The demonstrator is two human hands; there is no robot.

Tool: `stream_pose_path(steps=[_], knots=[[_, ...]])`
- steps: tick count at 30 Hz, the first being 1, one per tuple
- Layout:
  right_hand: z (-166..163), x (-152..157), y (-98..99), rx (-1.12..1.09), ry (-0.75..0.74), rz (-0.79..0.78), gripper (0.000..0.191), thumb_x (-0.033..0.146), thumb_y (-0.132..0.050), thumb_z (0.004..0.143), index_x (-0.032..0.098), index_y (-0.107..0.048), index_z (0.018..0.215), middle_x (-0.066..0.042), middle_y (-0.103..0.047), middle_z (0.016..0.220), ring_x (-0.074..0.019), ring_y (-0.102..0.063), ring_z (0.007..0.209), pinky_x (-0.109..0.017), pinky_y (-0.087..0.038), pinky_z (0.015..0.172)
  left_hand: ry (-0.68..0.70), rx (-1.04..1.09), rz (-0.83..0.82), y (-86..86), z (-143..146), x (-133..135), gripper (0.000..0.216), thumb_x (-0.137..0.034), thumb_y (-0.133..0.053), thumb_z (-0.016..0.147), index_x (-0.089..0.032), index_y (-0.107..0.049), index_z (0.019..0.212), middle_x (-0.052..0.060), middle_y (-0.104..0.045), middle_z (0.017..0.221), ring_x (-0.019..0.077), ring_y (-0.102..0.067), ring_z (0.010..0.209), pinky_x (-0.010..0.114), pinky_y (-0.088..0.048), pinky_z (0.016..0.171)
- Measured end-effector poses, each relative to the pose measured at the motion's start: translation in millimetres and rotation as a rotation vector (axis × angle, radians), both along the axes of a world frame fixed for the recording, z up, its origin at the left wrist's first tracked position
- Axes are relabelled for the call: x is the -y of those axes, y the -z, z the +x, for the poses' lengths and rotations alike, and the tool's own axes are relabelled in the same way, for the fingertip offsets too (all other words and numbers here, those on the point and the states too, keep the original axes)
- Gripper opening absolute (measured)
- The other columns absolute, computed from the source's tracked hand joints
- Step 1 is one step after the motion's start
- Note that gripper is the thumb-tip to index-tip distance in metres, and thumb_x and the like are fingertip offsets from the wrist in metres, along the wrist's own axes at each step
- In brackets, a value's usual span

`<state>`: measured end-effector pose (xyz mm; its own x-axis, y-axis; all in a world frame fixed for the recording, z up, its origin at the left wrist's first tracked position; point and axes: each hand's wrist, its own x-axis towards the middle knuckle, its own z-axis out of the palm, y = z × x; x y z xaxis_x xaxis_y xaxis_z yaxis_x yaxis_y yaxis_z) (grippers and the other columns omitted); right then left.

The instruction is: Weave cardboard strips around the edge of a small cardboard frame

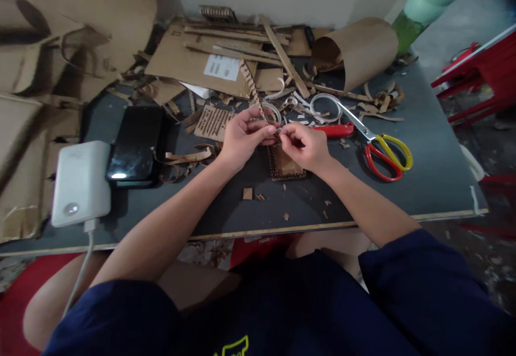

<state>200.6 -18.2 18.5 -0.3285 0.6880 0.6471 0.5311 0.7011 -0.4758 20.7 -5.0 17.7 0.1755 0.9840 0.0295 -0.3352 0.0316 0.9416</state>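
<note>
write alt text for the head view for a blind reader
The left hand holds a corrugated cardboard strip, the right hand near its lower end, above a small corrugated-edged cardboard piece. Scissors and cardboard scraps lie on the dark table.

A: Dark table point(427, 186) in play, and on it the scissors point(373, 137), red and yellow handles!

B: Just left of the scissors, a red cutter point(336, 130); a white tape roll point(312, 109) sits right by their blades!

A: Beyond those blades, a curled cardboard sheet point(368, 49), with loose scraps point(387, 100) nearby!

B: Further left of the scissors, a cardboard panel point(291, 166) with ridged edging, then a tiny cardboard square point(247, 193)!

A: And well left of the scissors, a glossy black case point(136, 143) beside a white power bank point(81, 181)!
</note>
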Motion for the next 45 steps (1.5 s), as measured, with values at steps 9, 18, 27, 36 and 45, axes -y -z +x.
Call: stream_pose_path(steps=[9, 18, 27, 36, 45], knots=[[0.9, 0.0, -1.6, 0.088, 0.067, 0.274, 0.014, 0.022, -0.059, 0.093, 0.019, -0.072, 0.089, 0.007, -0.065, 0.056, -0.0061, -0.06, 0.049, -0.018, -0.043, 0.052, 0.04, 0.083, -0.12, -2.3, 0.9, 0.0, 0.07, -0.043, -0.099, 0.051, -0.016, -0.062, 0.103, -0.002, -0.076, 0.077, 0.0074, -0.069, 0.059, 0.016, -0.06, 0.058], [2.2, 2.3, -5.1, 0.038, 0.053, 0.299, 0.012, 0.019, -0.062, 0.087, 0.021, -0.073, 0.082, 0.006, -0.067, 0.056, -0.008, -0.06, 0.049, -0.02, -0.048, 0.054, 0.125, 0.116, -0.172, 0.6, 2.7, 2.5, 0.069, -0.04, -0.1, 0.052, -0.016, -0.062, 0.106, -0.003, -0.075, 0.075, 0.0097, -0.072, 0.066, 0.016, -0.061, 0.061], [6.6, 1.5, -4.5, 0.086, 0.016, 0.273, 0.02, 0.022, -0.059, 0.085, 0.019, -0.077, 0.094, 0.005, -0.066, 0.054, -0.0096, -0.06, 0.047, -0.022, -0.051, 0.055, 0.114, 0.093, -0.218, -3.3, 3.3, 4.1, 0.056, -0.027, -0.097, 0.061, -0.015, -0.06, 0.101, -0.007, -0.069, 0.066, 0.0094, -0.071, 0.062, 0.015, -0.06, 0.057], [7.0, 0.4, -5.9, 0.046, -0.022, 0.284, 0.016, 0.02, -0.062, 0.085, 0.017, -0.077, 0.091, 0.006, -0.065, 0.052, -0.0084, -0.059, 0.045, -0.021, -0.051, 0.053, 0.114, 0.133, -0.271, -9.9, 4.3, 6.8, 0.052, -0.023, -0.097, 0.06, -0.015, -0.061, 0.098, -0.004, -0.074, 0.072, 0.0079, -0.07, 0.058, 0.013, -0.059, 0.055], [8.9, 3.2, -9.1, 0.031, -0.011, 0.3, 0.006, 0.02, -0.067, 0.085, 0.021, -0.072, 0.083, 0.007, -0.066, 0.053, -0.0076, -0.059, 0.045, -0.02, -0.049, 0.052, 0.23, 0.117, -0.261, -9.6, 2.1, 9.6, 0.064, -0.036, -0.1, 0.051, -0.012, -0.07, 0.101, 0.001, -0.077, 0.077, 0.009, -0.071, 0.06, 0.014, -0.061, 0.057]])
